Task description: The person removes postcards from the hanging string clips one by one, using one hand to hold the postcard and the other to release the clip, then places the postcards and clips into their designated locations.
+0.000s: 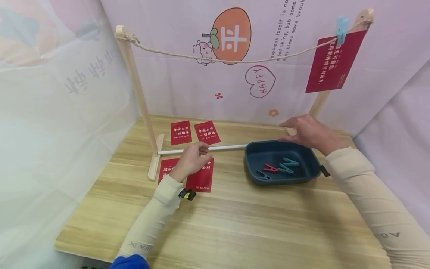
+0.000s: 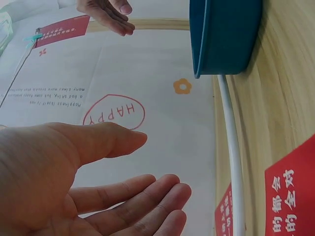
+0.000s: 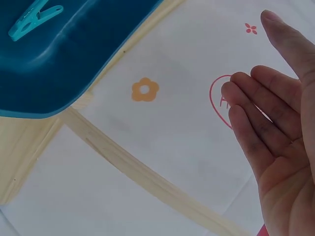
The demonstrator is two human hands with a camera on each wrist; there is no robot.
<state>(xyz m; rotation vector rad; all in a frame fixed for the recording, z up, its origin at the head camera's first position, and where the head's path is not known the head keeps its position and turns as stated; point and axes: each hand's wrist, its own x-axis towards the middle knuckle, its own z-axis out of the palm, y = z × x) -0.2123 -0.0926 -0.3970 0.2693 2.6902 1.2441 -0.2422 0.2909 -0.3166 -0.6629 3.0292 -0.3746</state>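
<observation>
My left hand (image 1: 194,160) hovers over the red cards (image 1: 201,183) at the front left of the table, fingers loosely bent and nothing between them. In the left wrist view its thumb and fingers stand apart. Above the far rim of a dark blue basin (image 1: 250,170) is my right hand (image 1: 307,132), its fingers relaxed and holding nothing. Inside the basin lie a red clothespin (image 1: 270,168) and several teal ones. A light blue clothespin (image 1: 342,30) clips another red card (image 1: 330,65) to the rope (image 1: 235,61) near the right post.
A left wooden post (image 1: 139,86) and a right post (image 1: 320,102) carry the rope. A white rod (image 1: 228,148) runs along the table (image 1: 255,224) between them, partly behind the basin. Two smaller red cards (image 1: 181,133) lie beyond the rod. A printed cloth (image 1: 188,93) hangs behind.
</observation>
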